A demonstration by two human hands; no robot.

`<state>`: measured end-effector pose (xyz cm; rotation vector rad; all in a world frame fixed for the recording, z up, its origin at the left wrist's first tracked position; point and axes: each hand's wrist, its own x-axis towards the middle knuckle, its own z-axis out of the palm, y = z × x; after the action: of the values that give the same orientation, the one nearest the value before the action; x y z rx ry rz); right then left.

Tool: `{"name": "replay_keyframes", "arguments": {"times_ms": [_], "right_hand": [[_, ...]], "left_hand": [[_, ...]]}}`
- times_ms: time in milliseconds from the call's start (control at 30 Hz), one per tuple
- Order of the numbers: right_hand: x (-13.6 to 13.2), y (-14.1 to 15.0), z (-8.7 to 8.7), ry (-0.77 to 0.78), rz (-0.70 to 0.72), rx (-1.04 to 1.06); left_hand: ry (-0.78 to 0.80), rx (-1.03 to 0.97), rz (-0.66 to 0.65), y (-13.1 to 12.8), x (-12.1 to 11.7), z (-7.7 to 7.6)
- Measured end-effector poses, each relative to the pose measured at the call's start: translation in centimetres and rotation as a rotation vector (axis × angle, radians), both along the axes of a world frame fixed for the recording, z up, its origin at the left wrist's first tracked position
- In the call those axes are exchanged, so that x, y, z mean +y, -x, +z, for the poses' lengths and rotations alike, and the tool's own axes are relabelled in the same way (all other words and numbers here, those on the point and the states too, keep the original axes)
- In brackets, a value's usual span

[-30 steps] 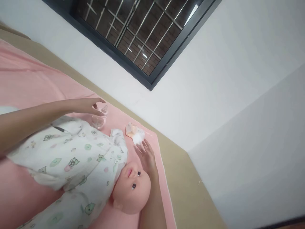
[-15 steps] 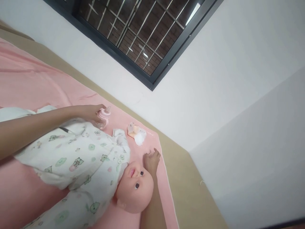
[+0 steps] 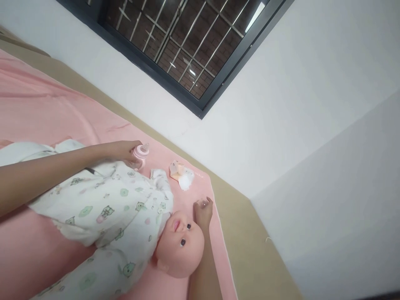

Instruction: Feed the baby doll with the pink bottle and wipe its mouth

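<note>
A baby doll [image 3: 184, 254] in white clothing printed with green and pink figures lies on its back on a pink cloth [image 3: 68, 112]. Reaching across its body, my left hand [image 3: 123, 151] grips a baby bottle [image 3: 140, 152] with a pink collar and a clear teat pointing up. Beyond the doll's head, my right hand [image 3: 203, 212] has its fingers curled around a small clear cap [image 3: 203, 203], partly hidden by the fingers. Between the two hands lies a crumpled white and orange wrapper [image 3: 181, 175], touched by neither.
A tan padded surface [image 3: 246, 237] shows beyond the cloth's edge. White walls [image 3: 275, 104] rise behind it, with a dark-framed barred window [image 3: 200, 110] above. A thin white string-like bit [image 3: 268, 239] lies near the wall.
My right hand has turned, and the clear cap now shows between its fingers. The bottle has shifted slightly in view with my left hand still on it; the whole view has moved a little.
</note>
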<state>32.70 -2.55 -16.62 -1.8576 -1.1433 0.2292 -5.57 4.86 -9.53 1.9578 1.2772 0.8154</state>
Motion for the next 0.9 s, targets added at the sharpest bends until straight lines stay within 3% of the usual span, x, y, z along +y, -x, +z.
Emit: {"name": "replay_keyframes", "arguments": {"times_ms": [167, 333, 500, 667, 767, 900], "right_hand": [[0.1, -0.4, 0.1, -0.001, 0.018, 0.135], [0.1, 0.3, 1.9, -0.109, 0.050, 0.260], [-1.0, 3.0, 7.8, -0.186, 0.244, 0.349], [-5.7, 8.6, 14.6, -0.376, 0.569, 0.368], [-9.1, 11.4, 16.8, -0.493, 0.645, 0.305], [-11.8, 12.9, 17.7, -0.562, 0.671, 0.224]], "left_hand": [[-0.018, 0.063, -0.030, 0.2, 0.7, 0.0], [-0.149, 0.031, 0.012, -0.4, -0.1, 1.9], [-0.154, -0.184, -0.146, -2.5, -3.4, 4.6], [-0.133, -0.303, -0.317, -5.1, -9.3, 7.7], [-0.175, -0.265, -0.311, -5.9, -12.6, 8.7], [-0.214, -0.239, -0.243, -6.1, -15.1, 9.1]]}}
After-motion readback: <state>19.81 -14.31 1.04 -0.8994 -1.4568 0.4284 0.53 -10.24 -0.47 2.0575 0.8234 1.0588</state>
